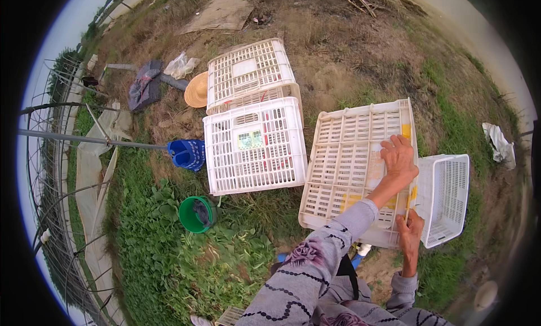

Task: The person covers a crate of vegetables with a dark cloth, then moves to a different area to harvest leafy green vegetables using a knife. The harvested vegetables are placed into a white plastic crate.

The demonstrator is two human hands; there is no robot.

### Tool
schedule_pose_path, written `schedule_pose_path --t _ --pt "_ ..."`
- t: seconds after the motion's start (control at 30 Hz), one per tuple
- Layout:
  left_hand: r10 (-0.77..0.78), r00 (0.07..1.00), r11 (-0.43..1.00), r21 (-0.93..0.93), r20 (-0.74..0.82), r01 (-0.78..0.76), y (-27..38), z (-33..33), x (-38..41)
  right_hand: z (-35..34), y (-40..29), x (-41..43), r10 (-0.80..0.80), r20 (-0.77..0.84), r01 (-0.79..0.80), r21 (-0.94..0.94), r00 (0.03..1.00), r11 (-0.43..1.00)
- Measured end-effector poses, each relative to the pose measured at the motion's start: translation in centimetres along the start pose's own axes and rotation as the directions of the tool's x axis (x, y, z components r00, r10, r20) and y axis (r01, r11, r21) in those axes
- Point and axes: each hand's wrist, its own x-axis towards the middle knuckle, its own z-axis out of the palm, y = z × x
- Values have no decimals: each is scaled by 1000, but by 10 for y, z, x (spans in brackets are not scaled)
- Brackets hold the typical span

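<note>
A large white slatted plastic crate [346, 157] with yellow marks lies before me, its slatted face upward. My left hand [397, 159] bears on that face by the right edge, fingers bent against the plastic. Lower on the same edge, my right hand [410, 226] grips the rim, its thumb on the near side and the other fingers partly hidden. Just beyond this edge, a second white crate [448, 199] shows its open inside. To the left is a white crate [253, 169] with a green label and red things behind its slats. Another slatted crate [249, 89] adjoins it.
A green bucket [186, 216] with something dark inside stands by leafy green plants [148, 258]. Near the left crates are a blue bag [186, 153], a straw hat [197, 91] and a plastic bag [181, 66]. A metal pole [127, 143] reaches in from a frame at left.
</note>
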Motion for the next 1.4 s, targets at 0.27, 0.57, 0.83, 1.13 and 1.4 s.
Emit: schedule_pose_path --t 0.27,0.57,0.83,1.13,1.4 --pt "363 880 921 -28 -307 -390 -46 -86 63 -71 73 91 22 -105 -23 -8 994 1000" --pt "79 957 805 585 -278 103 -324 -155 102 93 86 171 -468 266 507 -682 843 527" --pt "9 1000 766 643 15 -16 -399 -180 122 145 122 207 -515 226 519 -659 827 545" --pt "205 973 799 591 -103 -106 -382 -177 34 196 101 271 -570 173 509 -696 803 507" --pt "-81 983 891 453 162 -1 -367 -197 -130 198 100 273 -569 185 504 -722 801 474"
